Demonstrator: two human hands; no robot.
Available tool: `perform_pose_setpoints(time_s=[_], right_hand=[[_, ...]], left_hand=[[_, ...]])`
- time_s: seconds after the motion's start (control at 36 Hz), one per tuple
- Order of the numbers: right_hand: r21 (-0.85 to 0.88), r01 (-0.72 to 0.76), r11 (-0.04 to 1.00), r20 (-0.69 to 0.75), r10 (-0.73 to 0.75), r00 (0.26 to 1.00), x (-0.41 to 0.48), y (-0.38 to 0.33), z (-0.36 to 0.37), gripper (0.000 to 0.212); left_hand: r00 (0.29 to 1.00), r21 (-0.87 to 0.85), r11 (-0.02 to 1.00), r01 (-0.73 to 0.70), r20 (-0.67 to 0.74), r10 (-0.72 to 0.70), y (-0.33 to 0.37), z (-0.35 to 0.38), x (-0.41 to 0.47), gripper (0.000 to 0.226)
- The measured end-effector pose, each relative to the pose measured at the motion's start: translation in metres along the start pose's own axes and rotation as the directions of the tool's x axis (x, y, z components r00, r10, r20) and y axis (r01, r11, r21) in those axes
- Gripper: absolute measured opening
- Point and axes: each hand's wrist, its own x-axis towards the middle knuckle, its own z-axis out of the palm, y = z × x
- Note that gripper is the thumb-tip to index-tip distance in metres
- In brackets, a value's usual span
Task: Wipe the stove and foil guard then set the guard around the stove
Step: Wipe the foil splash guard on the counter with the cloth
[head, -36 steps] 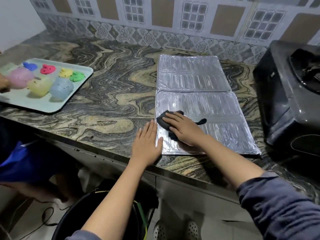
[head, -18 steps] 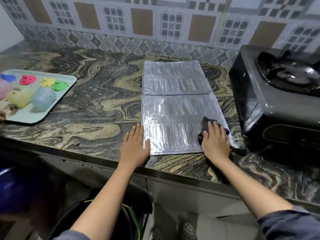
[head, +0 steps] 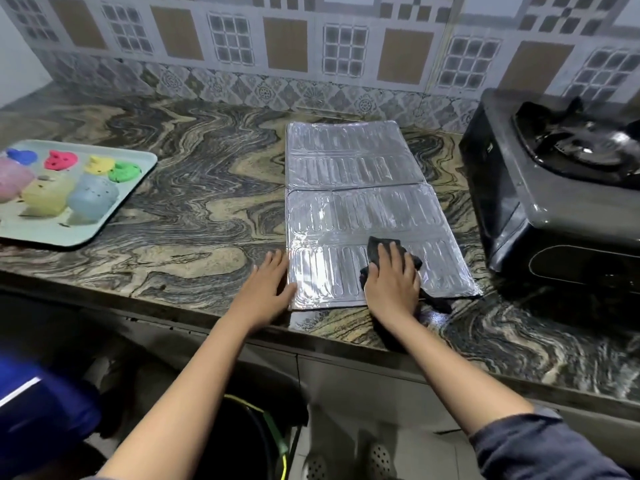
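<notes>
Foil guard (head: 360,188) lies flat and unfolded on the marble counter (head: 207,209), just left of the stove (head: 554,188), not yet stood up around it. My right hand (head: 393,285) rests on the guard's near panel. Its fingers are laid out straight, pressing a dark cloth (head: 374,247) onto the foil, with nothing clenched. The cloth pokes out past my fingertips and trails off the near edge. My left hand (head: 266,289) lies flat and relaxed at the guard's near left corner, palm on the counter and thumb touching the foil edge, to steady the sheet, I judge. I'd say I am midway through wiping the guard; the far panel lies beyond the cloth. Whether the stove has had its wipe I cannot tell. Setting the guard around the stove is left.
</notes>
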Motion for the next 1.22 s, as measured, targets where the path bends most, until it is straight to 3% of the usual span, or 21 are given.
perform_pose_setpoints(time_s=[0.19, 0.47, 0.56, 0.67, 0.78, 1.03, 1.22], right_hand=[[0.032, -0.045, 0.998, 0.001, 0.045, 0.999, -0.006, -0.023, 0.006, 0.051], [0.017, 0.243, 0.97, 0.069, -0.244, 0.967, -0.023, -0.059, 0.028, 0.05], [-0.001, 0.423, 0.906, 0.121, -0.419, 0.9, -0.026, -0.055, 0.028, 0.05], [0.043, 0.625, 0.779, 0.205, -0.62, 0.758, -0.018, -0.028, 0.016, 0.059], [0.064, 0.711, 0.7, 0.26, -0.7, 0.665, -0.005, 0.009, 0.0, 0.053], [0.051, 0.626, 0.778, 0.171, -0.624, 0.762, 0.005, 0.061, -0.019, 0.052], [0.04, 0.516, 0.856, 0.139, -0.516, 0.845, 0.004, 0.083, -0.035, 0.066]], left_hand=[[1.0, 0.091, 0.996, 0.008, -0.021, -0.006, -0.003, 0.011, -0.01, 0.057], [0.999, 0.11, 0.994, 0.025, -0.041, -0.021, 0.0, 0.014, -0.01, 0.054], [0.998, 0.114, 0.993, 0.036, -0.054, -0.03, 0.001, 0.015, -0.009, 0.054], [0.994, 0.109, 0.993, 0.055, -0.101, -0.044, 0.003, 0.018, -0.009, 0.054], [0.989, 0.099, 0.992, 0.077, -0.131, -0.063, 0.005, 0.021, -0.009, 0.054], [0.981, 0.089, 0.99, 0.112, -0.171, -0.095, 0.009, 0.025, -0.011, 0.054], [0.976, 0.076, 0.986, 0.15, -0.169, -0.136, 0.017, 0.025, -0.012, 0.053]])
